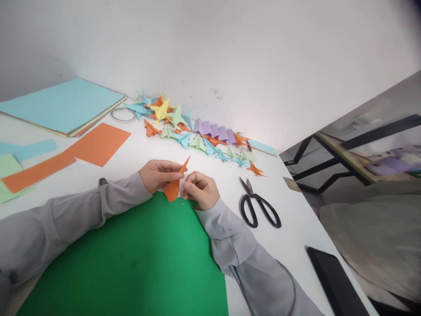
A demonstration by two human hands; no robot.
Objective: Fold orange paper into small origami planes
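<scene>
A small folded orange paper piece (pixel 174 186) is held between both hands over the far edge of a green mat (pixel 138 259). My left hand (pixel 158 174) pinches its upper part, fingers closed around the pointed tip. My right hand (pixel 201 189) is closed on the piece's right side, thumb and fingers pressed together. Both arms wear grey sleeves and rest on the white table (pixel 210 162).
Black scissors (pixel 258 205) lie right of my hands. A heap of folded paper figures (pixel 190 131) lines the wall. A stack of coloured sheets (pixel 62 105), an orange offcut (pixel 75 153), a tape ring (pixel 123 115) and a dark tablet (pixel 335 281) lie around.
</scene>
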